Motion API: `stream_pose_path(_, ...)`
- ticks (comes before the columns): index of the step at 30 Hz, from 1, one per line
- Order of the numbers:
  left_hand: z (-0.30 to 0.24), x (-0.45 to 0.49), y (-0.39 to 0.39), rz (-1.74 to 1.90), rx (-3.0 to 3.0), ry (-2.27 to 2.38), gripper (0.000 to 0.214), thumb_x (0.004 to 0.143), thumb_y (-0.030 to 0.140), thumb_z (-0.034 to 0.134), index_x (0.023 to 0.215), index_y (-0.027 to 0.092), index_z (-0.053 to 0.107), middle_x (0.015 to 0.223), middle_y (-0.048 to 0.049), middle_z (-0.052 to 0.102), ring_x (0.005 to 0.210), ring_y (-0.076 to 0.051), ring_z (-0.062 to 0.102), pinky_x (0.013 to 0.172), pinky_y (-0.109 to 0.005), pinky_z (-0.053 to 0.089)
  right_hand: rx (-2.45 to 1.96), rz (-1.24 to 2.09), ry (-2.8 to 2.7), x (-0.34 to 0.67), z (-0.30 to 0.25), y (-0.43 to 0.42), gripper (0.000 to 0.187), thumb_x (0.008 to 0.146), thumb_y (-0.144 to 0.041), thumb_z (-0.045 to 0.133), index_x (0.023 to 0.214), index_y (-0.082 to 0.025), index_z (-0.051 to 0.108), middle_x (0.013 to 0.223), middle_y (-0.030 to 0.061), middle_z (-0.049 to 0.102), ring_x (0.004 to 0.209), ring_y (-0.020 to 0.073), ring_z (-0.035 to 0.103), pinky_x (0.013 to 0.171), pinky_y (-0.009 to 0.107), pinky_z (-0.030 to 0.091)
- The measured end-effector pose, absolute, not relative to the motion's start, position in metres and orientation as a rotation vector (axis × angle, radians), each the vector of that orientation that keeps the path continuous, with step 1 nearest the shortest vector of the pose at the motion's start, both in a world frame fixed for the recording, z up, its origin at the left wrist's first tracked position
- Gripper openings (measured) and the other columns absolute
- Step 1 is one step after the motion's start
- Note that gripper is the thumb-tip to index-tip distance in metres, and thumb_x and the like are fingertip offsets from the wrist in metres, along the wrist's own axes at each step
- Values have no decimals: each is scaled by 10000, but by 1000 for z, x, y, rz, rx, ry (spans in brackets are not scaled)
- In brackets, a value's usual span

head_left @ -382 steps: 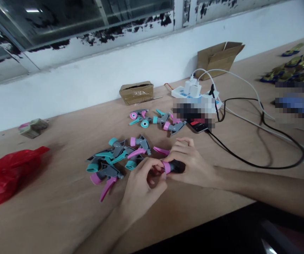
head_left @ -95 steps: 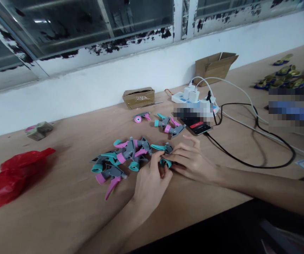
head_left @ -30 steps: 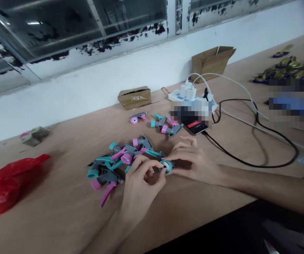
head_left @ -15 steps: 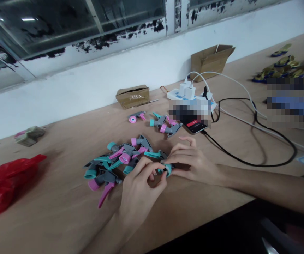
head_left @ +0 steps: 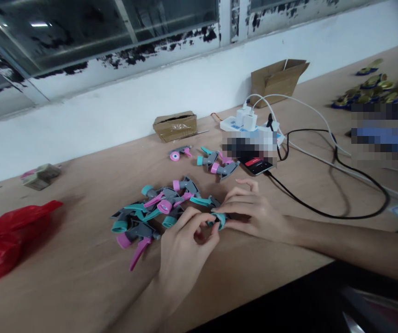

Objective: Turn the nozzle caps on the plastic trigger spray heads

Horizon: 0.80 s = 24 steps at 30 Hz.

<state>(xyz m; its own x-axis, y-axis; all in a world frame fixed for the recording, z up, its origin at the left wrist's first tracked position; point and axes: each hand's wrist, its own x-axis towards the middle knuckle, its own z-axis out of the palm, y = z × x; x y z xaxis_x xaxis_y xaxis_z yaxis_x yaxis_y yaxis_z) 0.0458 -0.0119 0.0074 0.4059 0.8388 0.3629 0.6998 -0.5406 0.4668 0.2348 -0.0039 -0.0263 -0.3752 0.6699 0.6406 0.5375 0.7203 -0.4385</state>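
Note:
My right hand (head_left: pixel 256 212) grips a grey and teal trigger spray head (head_left: pixel 222 221), its teal collar facing left. Thumb and forefinger of my left hand (head_left: pixel 183 247) are pinched together at the mouth of that collar. Whatever is between those fingertips is too small and covered to make out. Just left of the hands lies a pile of similar trigger spray heads (head_left: pixel 165 206), grey with pink or teal collars and levers. A few more spray heads (head_left: pixel 223 170) lie farther back, near the phone.
Behind them are a phone (head_left: pixel 257 165), a white power strip (head_left: pixel 231 124) with plugs, and a looped black cable (head_left: pixel 354 216). Two cardboard boxes (head_left: pixel 175 127) stand by the wall. A red plastic bag (head_left: pixel 15 226) lies left; gold and blue parts (head_left: pixel 372 92) are heaped far right.
Almost nothing differs. Both hands keep their hold at the teal collar, and the whole view has shifted very slightly.

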Motion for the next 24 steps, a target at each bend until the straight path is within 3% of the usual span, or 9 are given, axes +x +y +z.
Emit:
stream_pose_path(10, 11, 47, -15, 967, 2527, 1337, 47, 767, 229, 597, 784, 217, 640, 696, 40, 588, 523, -71, 514, 517, -192, 434, -885, 177, -2050, 233, -23, -5, 200, 829, -349, 561, 965, -220, 629, 772, -17, 667, 776, 118, 576, 951, 393, 225)
stream_pose_path(24, 12, 46, -15, 829, 2454, 1366, 75, 783, 227, 576, 759, 203, 644, 687, 35, 585, 509, -69, 507, 501, -189, 415, -899, 141, -2035, 231, -24, -4, 157, 792, -332, 609, 900, -223, 644, 742, -29, 661, 754, 114, 581, 946, 389, 235)
